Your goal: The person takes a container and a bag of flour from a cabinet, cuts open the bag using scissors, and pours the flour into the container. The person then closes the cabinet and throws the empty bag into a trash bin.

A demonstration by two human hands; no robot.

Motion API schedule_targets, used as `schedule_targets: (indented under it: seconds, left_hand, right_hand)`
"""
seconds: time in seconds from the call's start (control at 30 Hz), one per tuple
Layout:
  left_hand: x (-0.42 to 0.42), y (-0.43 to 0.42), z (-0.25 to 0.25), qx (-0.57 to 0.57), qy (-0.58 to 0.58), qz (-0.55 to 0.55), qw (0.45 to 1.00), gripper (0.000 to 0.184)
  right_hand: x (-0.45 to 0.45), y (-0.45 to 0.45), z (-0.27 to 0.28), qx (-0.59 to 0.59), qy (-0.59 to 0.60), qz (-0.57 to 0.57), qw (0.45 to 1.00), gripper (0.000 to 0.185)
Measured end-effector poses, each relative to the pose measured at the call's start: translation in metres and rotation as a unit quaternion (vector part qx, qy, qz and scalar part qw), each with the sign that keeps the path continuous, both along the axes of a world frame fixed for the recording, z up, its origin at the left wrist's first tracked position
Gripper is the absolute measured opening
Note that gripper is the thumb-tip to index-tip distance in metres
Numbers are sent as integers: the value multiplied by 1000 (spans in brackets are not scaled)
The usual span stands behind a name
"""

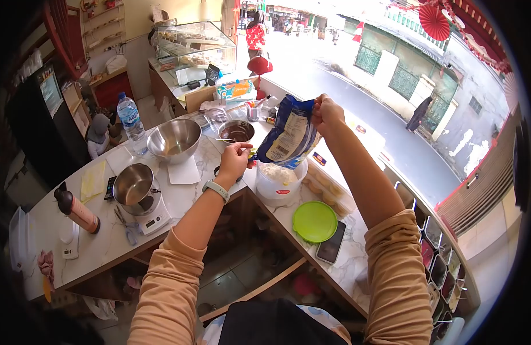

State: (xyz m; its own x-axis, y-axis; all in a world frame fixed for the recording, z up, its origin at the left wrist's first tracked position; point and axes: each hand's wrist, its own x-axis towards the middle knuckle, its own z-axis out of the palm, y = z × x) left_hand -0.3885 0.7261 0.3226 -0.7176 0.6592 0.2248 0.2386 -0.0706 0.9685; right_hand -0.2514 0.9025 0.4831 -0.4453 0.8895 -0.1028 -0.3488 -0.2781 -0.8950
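Observation:
A blue bag (pixel 288 133) with a pale label hangs tilted over a white tub (pixel 275 188). My right hand (pixel 327 114) is closed on its upper corner, and my left hand (pixel 236 160) pinches its lower left corner. Pale powder (pixel 277 172) lies in the tub, just under the bag. Directly in front of the tub is a green lid (pixel 315 222), partly over a dark phone (pixel 332 242). A bowl with dark brown contents (pixel 236 131) stands behind my left hand.
On the left counter stand a large steel bowl (pixel 174 141), a smaller steel bowl (pixel 133 185) on a scale (pixel 153 218), a water bottle (pixel 130 118) and a brown bottle (pixel 77 210). A person (pixel 100 135) is low behind the counter. Packed round items (pixel 328 192) sit right of the tub.

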Motion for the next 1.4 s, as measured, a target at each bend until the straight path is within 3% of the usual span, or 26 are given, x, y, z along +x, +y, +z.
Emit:
schedule_targets:
  seconds: [0.3,0.8,1.0,1.17,1.4]
  left_hand:
    - [-1,-8,-21,11,-185,-23,982,16]
    - [9,3,-8,27,-203,-41,978,18]
    - [7,2,-23,17,-183,-39,982,23]
    - [24,2,-32,-4,-192,-16,981,22]
    - [35,-11,-48,-10,-252,-4,968,19]
  right_hand:
    - [-4,-20,11,56,-30,12,998,18]
    - [2,16,-11,73,6,25,997,24]
    - [3,22,-13,65,34,96,993,19]
    - [3,9,-18,96,-23,122,988,19]
    - [-6,-13,-25,129,-4,186,974,19]
